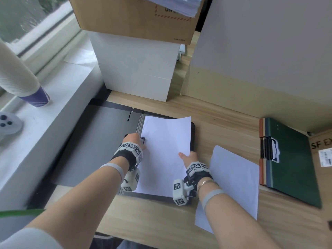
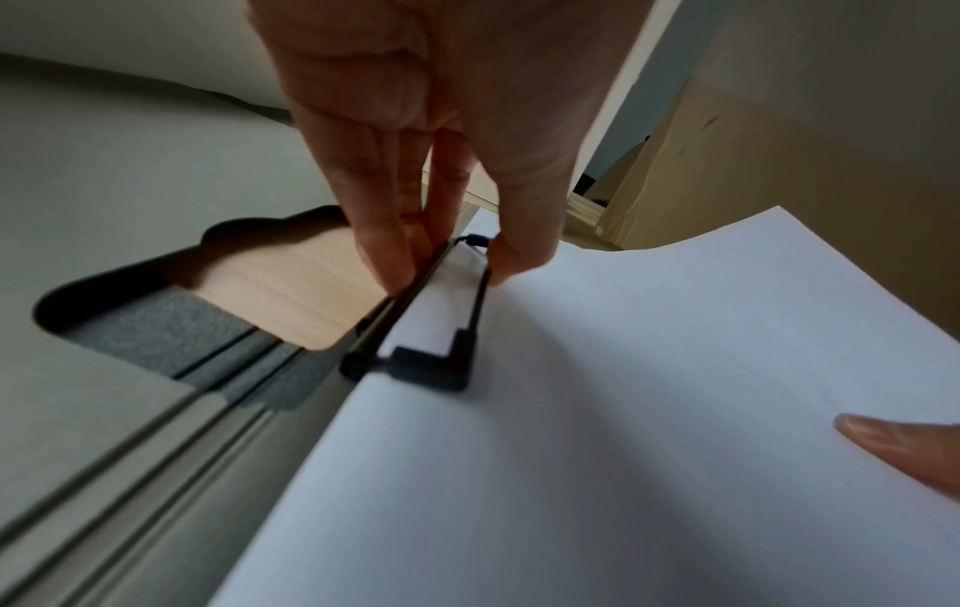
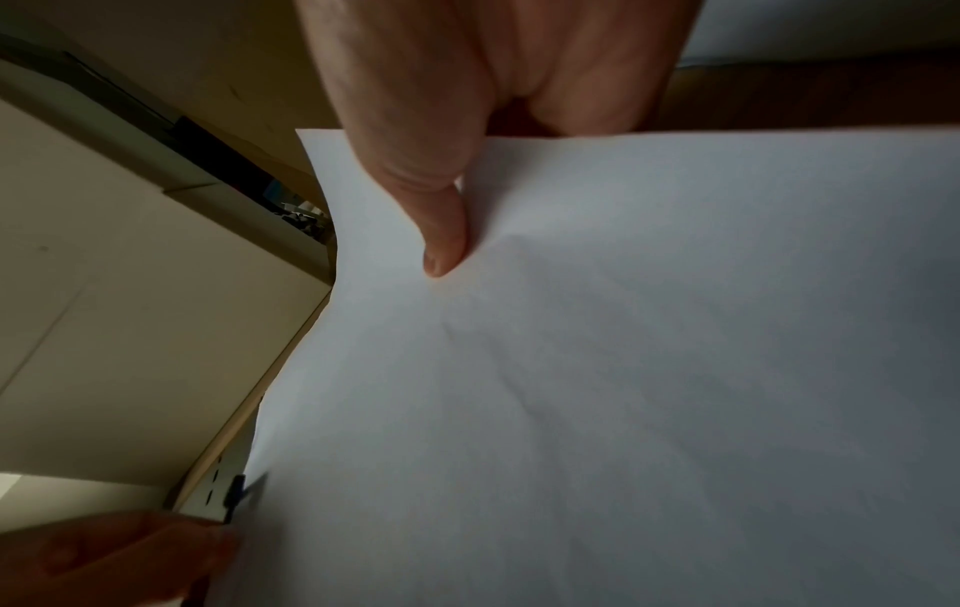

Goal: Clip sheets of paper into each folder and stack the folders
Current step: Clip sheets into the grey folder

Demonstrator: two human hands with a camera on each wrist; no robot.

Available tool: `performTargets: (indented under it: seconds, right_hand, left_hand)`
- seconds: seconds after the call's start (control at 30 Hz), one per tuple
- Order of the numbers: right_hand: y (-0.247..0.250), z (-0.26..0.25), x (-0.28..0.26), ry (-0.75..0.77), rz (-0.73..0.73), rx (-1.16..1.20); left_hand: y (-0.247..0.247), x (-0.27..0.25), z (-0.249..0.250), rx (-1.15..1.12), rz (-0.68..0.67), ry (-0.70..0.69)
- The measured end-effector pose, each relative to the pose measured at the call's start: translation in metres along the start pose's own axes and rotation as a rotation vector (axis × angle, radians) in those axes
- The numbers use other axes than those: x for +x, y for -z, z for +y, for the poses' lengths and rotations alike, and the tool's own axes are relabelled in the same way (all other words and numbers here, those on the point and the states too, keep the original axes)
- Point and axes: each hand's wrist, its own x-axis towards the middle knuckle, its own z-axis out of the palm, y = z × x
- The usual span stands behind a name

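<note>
A grey folder [image 1: 100, 141] lies open on the wooden desk, with a white sheet [image 1: 165, 155] on its right half. My left hand [image 1: 133, 140] pinches the black clip [image 2: 436, 328] at the sheet's left edge, thumb on one side and fingers on the other. The clip's bar lies over the paper [image 2: 623, 410]. My right hand [image 1: 188, 156] grips the sheet's right edge, thumb [image 3: 442, 234] on top of the paper [image 3: 623, 369] and fingers under it. That far corner curls up slightly.
More loose white paper [image 1: 235, 180] lies right of the folder. A stack of closed folders [image 1: 291, 159], dark green on top, sits at the right. White boxes [image 1: 136, 69] under a cardboard box [image 1: 136, 15] stand behind. A windowsill [image 1: 45, 114] with a paper cup [image 1: 36, 97] runs along the left.
</note>
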Motion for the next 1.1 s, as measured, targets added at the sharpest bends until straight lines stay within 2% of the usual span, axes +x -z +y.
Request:
performTargets:
  seconds: [0.23, 0.43, 0.53, 0.7, 0.83, 0.97, 1.1]
  right_hand:
    - [0.0, 0.004, 0.004, 0.008, -0.018, 0.02]
    - [0.013, 0.009, 0.009, 0.053, 0.11, 0.062]
    - [0.021, 0.004, 0.006, 0.073, 0.127, 0.058]
    - [0.04, 0.003, 0.011, 0.199, 0.178, 0.109]
    - [0.064, 0.009, 0.016, 0.227, 0.24, 0.151]
    - [0.093, 0.023, 0.022, 0.186, 0.28, 0.182]
    - [0.111, 0.035, 0.026, 0.152, 0.297, 0.221]
  left_hand:
    - [-0.015, -0.001, 0.001, -0.018, 0.094, 0.026]
    - [-0.012, -0.002, 0.0, -0.073, 0.075, 0.031]
    - [-0.01, -0.003, 0.001, -0.092, 0.07, -0.004]
    - [-0.005, -0.008, 0.006, -0.149, 0.061, -0.041]
    - [-0.004, -0.01, 0.006, -0.254, 0.152, -0.075]
    - [-0.002, -0.008, -0.013, -0.236, 0.259, 0.066]
    - [-0.01, -0.003, -0.043, -0.239, 0.223, 0.313]
